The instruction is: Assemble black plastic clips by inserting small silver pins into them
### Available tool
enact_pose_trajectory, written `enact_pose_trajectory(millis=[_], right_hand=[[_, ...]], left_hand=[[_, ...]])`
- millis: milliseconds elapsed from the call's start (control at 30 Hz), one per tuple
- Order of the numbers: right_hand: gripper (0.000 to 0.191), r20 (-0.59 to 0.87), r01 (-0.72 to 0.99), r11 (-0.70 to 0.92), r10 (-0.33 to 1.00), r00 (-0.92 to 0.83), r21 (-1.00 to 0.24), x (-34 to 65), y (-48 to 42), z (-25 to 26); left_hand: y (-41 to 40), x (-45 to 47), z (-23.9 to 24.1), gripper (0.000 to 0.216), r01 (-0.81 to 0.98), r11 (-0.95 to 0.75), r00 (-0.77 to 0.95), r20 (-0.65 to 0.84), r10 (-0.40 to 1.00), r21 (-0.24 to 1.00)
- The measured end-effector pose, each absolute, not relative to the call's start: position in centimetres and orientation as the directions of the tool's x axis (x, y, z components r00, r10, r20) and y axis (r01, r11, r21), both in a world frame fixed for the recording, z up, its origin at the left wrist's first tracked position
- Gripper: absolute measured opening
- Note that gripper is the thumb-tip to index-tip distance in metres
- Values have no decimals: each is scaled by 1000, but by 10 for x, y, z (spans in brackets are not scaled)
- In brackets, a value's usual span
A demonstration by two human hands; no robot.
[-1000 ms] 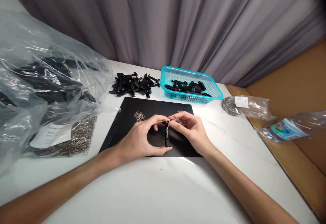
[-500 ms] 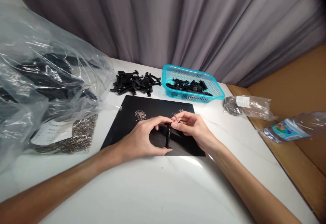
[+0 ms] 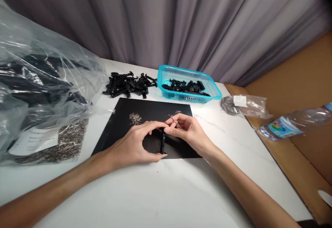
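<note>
My left hand [image 3: 135, 145] is closed on a narrow black plastic part [image 3: 162, 143], held on end between the thumb below and the fingertips above. At its upper end, the thumb and fingers of my right hand [image 3: 185, 127] pinch together, touching the part. A thin metal tool [image 3: 176, 121] lies across my right fingers; its tip is hidden. Both hands are over a black mat [image 3: 153, 105]. On the mat, a pile of small metal pieces [image 3: 135, 118] lies beyond my left hand, and a smaller scatter of metal pieces [image 3: 178, 112] lies just beyond my right.
Behind the mat are a heap of black plastic parts [image 3: 129, 84] and a blue basket [image 3: 216, 91] holding similar ones. Large clear bags [image 3: 52, 48] and a bag of metal pieces [image 3: 70, 139] stand left. Rightward lie another small bag [image 3: 240, 103] and a plastic bottle [image 3: 285, 126].
The whole scene has shifted slightly left in view. Both hands keep their grip on the black part, and my right fingertips stay at its upper end.
</note>
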State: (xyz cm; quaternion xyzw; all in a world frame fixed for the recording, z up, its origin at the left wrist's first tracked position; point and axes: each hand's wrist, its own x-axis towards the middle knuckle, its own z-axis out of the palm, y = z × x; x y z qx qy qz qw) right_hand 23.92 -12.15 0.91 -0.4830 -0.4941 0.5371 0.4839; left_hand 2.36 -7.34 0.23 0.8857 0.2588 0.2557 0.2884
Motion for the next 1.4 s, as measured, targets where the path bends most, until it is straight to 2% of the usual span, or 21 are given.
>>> enact_pose_trajectory(millis=[67,167,300,367,500,667,967,1200,1400], right_hand=[[42,-7,9,-7,999,-52,-1000,241,-122,13],[38,112,159,106,993,33,-982,245,-124,19],[46,352,393,279,927,126,-876,248,-126,24],[48,395,437,296,906,155,-850,248,-127,24],[48,289,259,239,941,178,-936,244,-127,17],[38,271,92,260,953,138,-961,239,-124,10],[34,255,56,251,964,71,-966,236,-123,4],[40,194,38,192,981,31,-981,237,-124,5],[38,220,57,219,976,8,-974,237,-126,6]], left_hand=[[-72,26,4,59,325,-669,719,285,634,668],[-70,27,7,60,298,-567,701,227,676,768],[-68,28,8,60,287,-456,715,128,687,842],[-69,28,8,60,286,-433,725,102,681,855],[-70,27,10,59,268,-390,730,78,678,881],[-70,27,12,59,264,-387,725,83,684,884],[-66,26,7,62,248,-379,728,86,680,892],[-64,26,13,64,250,-341,750,42,660,906],[-63,25,11,72,275,-326,743,15,669,905]])
